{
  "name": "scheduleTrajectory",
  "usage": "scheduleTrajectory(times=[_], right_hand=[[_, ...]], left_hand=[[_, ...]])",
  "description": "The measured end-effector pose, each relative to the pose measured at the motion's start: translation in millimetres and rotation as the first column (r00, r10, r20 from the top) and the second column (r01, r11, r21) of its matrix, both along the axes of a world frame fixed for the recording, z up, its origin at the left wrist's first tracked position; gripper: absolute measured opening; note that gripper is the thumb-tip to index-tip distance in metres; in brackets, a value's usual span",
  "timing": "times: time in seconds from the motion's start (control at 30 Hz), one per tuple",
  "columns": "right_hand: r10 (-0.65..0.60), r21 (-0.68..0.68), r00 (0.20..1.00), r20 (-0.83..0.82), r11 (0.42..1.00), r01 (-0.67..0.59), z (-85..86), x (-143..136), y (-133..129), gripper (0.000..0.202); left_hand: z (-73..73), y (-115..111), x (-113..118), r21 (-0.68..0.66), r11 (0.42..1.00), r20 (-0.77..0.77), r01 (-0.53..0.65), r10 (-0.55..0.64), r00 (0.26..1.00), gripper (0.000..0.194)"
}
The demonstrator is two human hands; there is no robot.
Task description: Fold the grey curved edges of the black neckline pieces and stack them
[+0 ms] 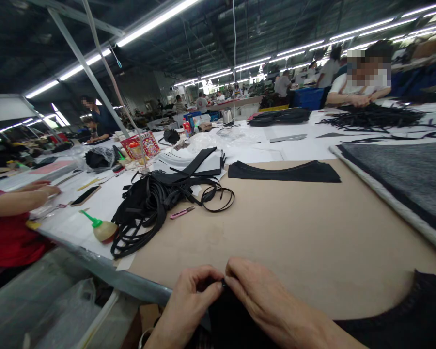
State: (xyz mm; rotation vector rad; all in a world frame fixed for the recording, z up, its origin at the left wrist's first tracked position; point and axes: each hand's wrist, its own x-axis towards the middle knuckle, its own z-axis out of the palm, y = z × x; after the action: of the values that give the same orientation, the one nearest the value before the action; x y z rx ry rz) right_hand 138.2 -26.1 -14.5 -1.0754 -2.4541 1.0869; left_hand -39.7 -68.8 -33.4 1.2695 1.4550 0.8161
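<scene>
At the table's near edge, my left hand (196, 300) pinches the tip of a piece of black fabric (232, 322) between thumb and forefinger. Right against it, my right hand (256, 291) is closed on the same fabric, its fingertips partly hidden behind the back of the hand. The fabric hangs down below both hands toward my lap. More black fabric (396, 315) lies at the lower right on the brown board (276, 237); whether it is the same piece I cannot tell. Farther up, a curved black fabric panel (283, 172) lies flat.
Left of centre sits a heap of black straps (148, 198), with pink thread snips (182, 213) beside it. A green-tipped oil bottle (104, 230) and a phone (86, 195) lie farther left. Grey fabric (403, 169) covers the right side. Co-workers sit at left (14, 223) and far right (363, 87).
</scene>
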Motion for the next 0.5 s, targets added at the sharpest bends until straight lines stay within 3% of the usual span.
scheduleTrajectory(times=[0.33,0.5], right_hand=[[0.061,0.127,0.998,0.006,0.990,-0.061,-9.8,1,-2,0.021],[0.093,0.113,0.995,0.045,0.989,-0.097,-7.1,1,0,0.022]], left_hand=[[-0.2,-2,1,0.005,1.000,-0.047,0.003,-0.003,0.999,0.021],[1.3,-3,0,-0.005,1.000,-0.055,0.013,-0.013,0.998,0.021]])
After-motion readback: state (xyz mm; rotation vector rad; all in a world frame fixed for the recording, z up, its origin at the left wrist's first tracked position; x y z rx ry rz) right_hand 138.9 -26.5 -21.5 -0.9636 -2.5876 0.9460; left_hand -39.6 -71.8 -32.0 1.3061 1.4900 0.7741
